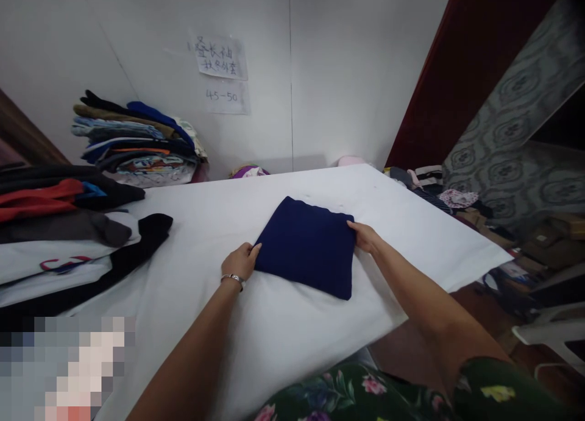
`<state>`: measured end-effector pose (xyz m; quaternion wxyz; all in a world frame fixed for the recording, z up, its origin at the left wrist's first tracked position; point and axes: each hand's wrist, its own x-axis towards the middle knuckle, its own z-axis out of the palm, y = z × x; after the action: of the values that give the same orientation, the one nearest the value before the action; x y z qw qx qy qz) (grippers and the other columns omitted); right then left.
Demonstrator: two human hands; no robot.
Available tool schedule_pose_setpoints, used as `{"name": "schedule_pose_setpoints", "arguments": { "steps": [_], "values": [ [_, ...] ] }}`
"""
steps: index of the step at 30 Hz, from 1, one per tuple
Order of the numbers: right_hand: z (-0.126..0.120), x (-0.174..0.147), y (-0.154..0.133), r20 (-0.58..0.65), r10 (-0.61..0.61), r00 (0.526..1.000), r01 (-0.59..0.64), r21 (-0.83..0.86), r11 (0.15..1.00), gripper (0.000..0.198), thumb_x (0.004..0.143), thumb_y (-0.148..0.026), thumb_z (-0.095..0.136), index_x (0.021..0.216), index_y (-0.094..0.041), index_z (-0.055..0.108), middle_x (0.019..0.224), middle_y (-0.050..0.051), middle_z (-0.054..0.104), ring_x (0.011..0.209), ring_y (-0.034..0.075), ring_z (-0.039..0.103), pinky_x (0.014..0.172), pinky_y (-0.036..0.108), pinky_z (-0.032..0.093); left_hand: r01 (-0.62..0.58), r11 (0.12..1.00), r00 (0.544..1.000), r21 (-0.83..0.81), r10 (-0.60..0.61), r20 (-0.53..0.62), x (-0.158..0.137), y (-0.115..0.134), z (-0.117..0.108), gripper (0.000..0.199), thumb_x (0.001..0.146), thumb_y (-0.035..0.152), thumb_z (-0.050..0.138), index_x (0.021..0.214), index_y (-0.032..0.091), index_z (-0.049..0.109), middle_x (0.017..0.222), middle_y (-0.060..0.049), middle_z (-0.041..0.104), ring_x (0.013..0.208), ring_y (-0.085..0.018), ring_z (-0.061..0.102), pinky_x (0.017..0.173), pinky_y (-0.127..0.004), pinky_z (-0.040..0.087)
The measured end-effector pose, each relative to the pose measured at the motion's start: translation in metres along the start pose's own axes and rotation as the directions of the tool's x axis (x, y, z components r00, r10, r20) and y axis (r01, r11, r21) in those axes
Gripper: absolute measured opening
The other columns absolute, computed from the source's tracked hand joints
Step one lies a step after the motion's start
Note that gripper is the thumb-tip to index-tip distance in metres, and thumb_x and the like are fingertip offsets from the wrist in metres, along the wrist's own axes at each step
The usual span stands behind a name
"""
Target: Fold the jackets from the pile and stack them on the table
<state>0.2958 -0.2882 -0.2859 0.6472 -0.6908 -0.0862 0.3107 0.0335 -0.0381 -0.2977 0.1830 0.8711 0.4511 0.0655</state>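
Observation:
A folded navy blue garment (pixel 307 245) lies flat on a table covered in white cloth (pixel 283 336). My left hand (pixel 240 262), a bracelet on its wrist, grips the garment's left edge with the fingers tucked under it. At the garment's right edge my right hand (pixel 364 236) holds it the same way, fingers closed on the fabric. Both forearms reach in from the bottom of the view.
Folded clothes are piled at the back left (pixel 137 137), with more dark, red and white garments along the left side (pixel 64 226). Paper notes (pixel 222 58) hang on the wall. Loose clothes (pixel 439 192) and boxes lie beyond the table's right edge.

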Motion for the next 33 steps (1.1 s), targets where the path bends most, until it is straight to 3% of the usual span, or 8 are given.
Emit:
{"name": "schedule_pose_setpoints", "arguments": {
  "steps": [3, 8, 16, 18, 21, 24, 30, 33],
  "values": [
    [0.004, 0.032, -0.007, -0.097, -0.064, 0.993, 0.058, -0.065, 0.996, 0.017, 0.077, -0.028, 0.064, 0.089, -0.016, 0.063, 0.074, 0.006, 0.070, 0.069, 0.019, 0.066, 0.062, 0.031, 0.054, 0.001, 1.000, 1.000, 0.002, -0.001, -0.002, 0.000, 0.001, 0.000, 0.046, 0.087, 0.062, 0.032, 0.081, 0.026, 0.060, 0.086, -0.007, 0.072, 0.086, -0.027, 0.065, 0.064, -0.031, 0.038],
    [0.006, 0.060, 0.001, -0.276, -0.213, 0.937, 0.143, -0.251, 0.957, 0.040, 0.073, -0.025, 0.064, 0.112, -0.016, 0.061, 0.087, 0.006, 0.072, 0.081, 0.020, 0.066, 0.075, 0.033, 0.054, -0.008, 1.000, 1.000, 0.021, 0.007, 0.014, 0.000, 0.001, 0.000, 0.048, 0.086, 0.063, 0.032, 0.078, 0.026, 0.061, 0.083, -0.008, 0.071, 0.084, -0.027, 0.065, 0.065, -0.031, 0.039],
    [-0.006, 0.058, 0.011, -0.295, -0.298, 0.908, 0.129, -0.479, 0.868, 0.065, 0.076, -0.034, 0.062, 0.135, -0.012, 0.046, 0.118, 0.015, 0.064, 0.102, 0.026, 0.063, 0.088, 0.039, 0.050, -0.004, 0.999, 1.000, 0.044, 0.004, 0.014, 0.000, 0.002, -0.001, 0.049, 0.087, 0.063, 0.031, 0.079, 0.025, 0.060, 0.084, -0.008, 0.071, 0.085, -0.027, 0.064, 0.063, -0.031, 0.037],
    [-0.004, 0.047, 0.008, -0.243, -0.404, 0.882, 0.193, -0.595, 0.780, 0.068, 0.080, -0.037, 0.058, 0.140, -0.011, 0.040, 0.136, 0.018, 0.052, 0.121, 0.029, 0.052, 0.101, 0.043, 0.042, -0.005, 0.999, 1.000, 0.035, 0.004, 0.006, 0.000, 0.002, 0.000, 0.048, 0.087, 0.063, 0.031, 0.079, 0.025, 0.060, 0.084, -0.008, 0.071, 0.085, -0.027, 0.064, 0.063, -0.031, 0.037],
    [0.015, 0.030, 0.000, 0.035, -0.601, 0.798, 0.390, -0.791, 0.472, 0.063, 0.086, -0.044, 0.050, 0.141, -0.015, 0.040, 0.152, 0.014, 0.033, 0.141, 0.030, 0.026, 0.113, 0.047, 0.025, 0.001, 1.000, 1.000, 0.025, -0.001, 0.001, -0.001, 0.002, 0.002, 0.048, 0.087, 0.063, 0.032, 0.080, 0.025, 0.060, 0.083, -0.007, 0.071, 0.085, -0.027, 0.065, 0.063, -0.031, 0.037],
    [0.046, 0.021, -0.009, 0.296, -0.607, 0.738, 0.518, -0.825, 0.228, 0.061, 0.090, -0.053, 0.041, 0.144, -0.022, 0.038, 0.157, 0.009, 0.022, 0.145, 0.029, 0.013, 0.114, 0.052, 0.018, 0.010, 1.000, 1.000, 0.007, -0.010, -0.004, -0.002, 0.001, 0.004, 0.047, 0.087, 0.063, 0.032, 0.080, 0.025, 0.060, 0.082, -0.007, 0.070, 0.084, -0.027, 0.065, 0.063, -0.031, 0.037],
    [0.075, 0.039, 0.006, 0.353, -0.378, 0.856, 0.411, -0.908, 0.083, 0.062, 0.094, -0.057, 0.029, 0.145, -0.023, 0.036, 0.155, 0.009, 0.027, 0.144, 0.030, 0.016, 0.113, 0.056, 0.012, 0.002, 1.000, 1.000, -0.029, -0.002, -0.018, -0.003, 0.000, 0.006, 0.044, 0.087, 0.062, 0.037, 0.078, 0.025, 0.060, 0.081, -0.006, 0.070, 0.083, -0.024, 0.064, 0.064, -0.030, 0.037],
    [0.071, 0.048, 0.018, 0.340, -0.390, 0.856, 0.391, -0.919, 0.057, 0.062, 0.094, -0.057, 0.027, 0.145, -0.023, 0.036, 0.156, 0.007, 0.024, 0.145, 0.028, 0.014, 0.114, 0.055, 0.011, 0.002, 0.998, 1.000, -0.069, -0.003, -0.016, -0.003, 0.000, 0.006, 0.043, 0.087, 0.061, 0.038, 0.076, 0.024, 0.058, 0.079, -0.005, 0.070, 0.082, -0.023, 0.064, 0.063, -0.029, 0.036]
  ]
}}
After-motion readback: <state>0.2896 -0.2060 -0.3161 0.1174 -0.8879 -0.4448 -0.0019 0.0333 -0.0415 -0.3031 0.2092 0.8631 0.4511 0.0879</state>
